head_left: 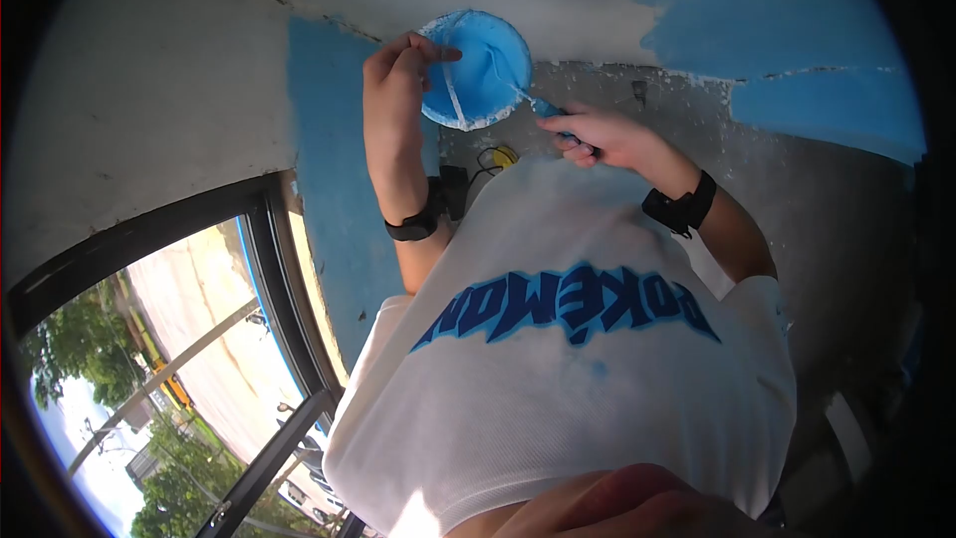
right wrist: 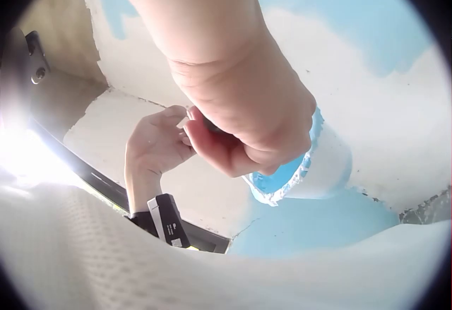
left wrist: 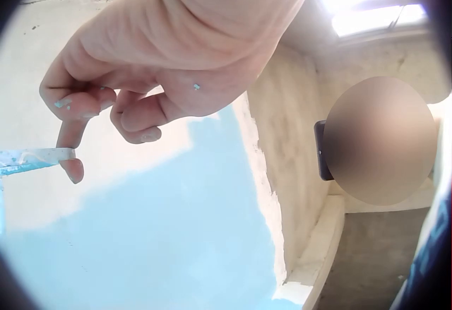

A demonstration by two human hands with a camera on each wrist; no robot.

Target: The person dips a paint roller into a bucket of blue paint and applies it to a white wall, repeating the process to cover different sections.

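A round bucket (head_left: 476,30) holds light blue paint, its rim crusted with white and blue. My left hand (head_left: 396,80) is at its left side, gripping the bucket's flat white handle (head_left: 455,105). In the left wrist view, one finger (left wrist: 70,137) of the left hand hooks round the paint-smeared handle (left wrist: 42,158). My right hand (head_left: 607,136) grips the blue handle of a paint roller (head_left: 543,107). Its thin bent rod reaches over the rim into the bucket; the roller end is hidden in blue. Behind the right hand in the right wrist view, the bucket (right wrist: 328,162) shows its pale side.
Partly painted walls surround me, with a blue area (head_left: 777,10) beside bare white plaster. To the left is a dark-framed window (head_left: 279,279). A yellow object (head_left: 505,155) with a dark cord lies on the speckled grey floor (head_left: 687,125). Another person (left wrist: 381,140) stands in the background.
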